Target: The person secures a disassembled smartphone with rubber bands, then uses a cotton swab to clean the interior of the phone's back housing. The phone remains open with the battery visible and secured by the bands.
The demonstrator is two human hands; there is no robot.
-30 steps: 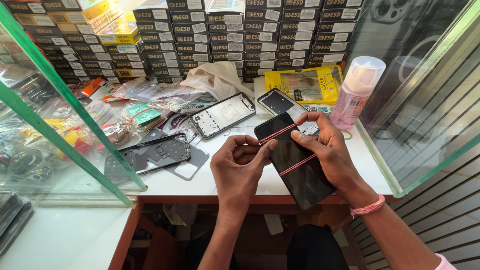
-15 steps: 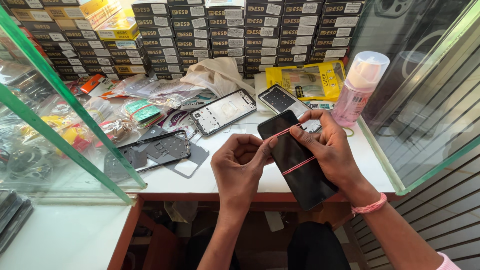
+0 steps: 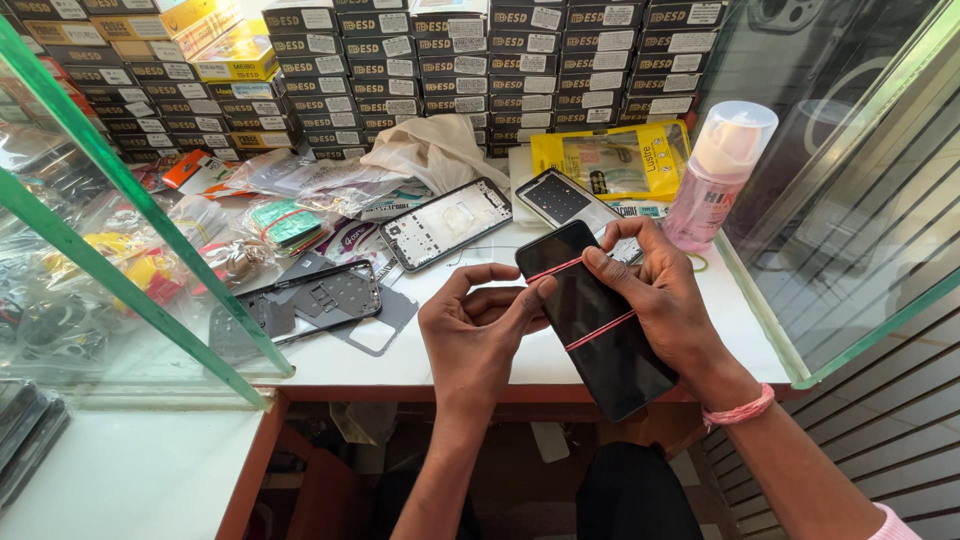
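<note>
Gripping one black phone [image 3: 592, 320] above the white counter's [image 3: 460, 355] front edge, the right hand [image 3: 665, 300] clamps its fingers around it while the left hand [image 3: 480, 330] pinches its edge. Two red rubber bands [image 3: 598, 331] cross its screen. Two opened phone frames [image 3: 447, 222] lie behind, beside one pink spray bottle [image 3: 718, 175].

black phone [image 3: 590, 320] — red bands [image 3: 598, 331], pink bottle [image 3: 712, 180]

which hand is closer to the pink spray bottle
Right. The right hand, gripping the black phone, sits just below and left of the pink spray bottle. The left hand is further left, across the phone.
</note>
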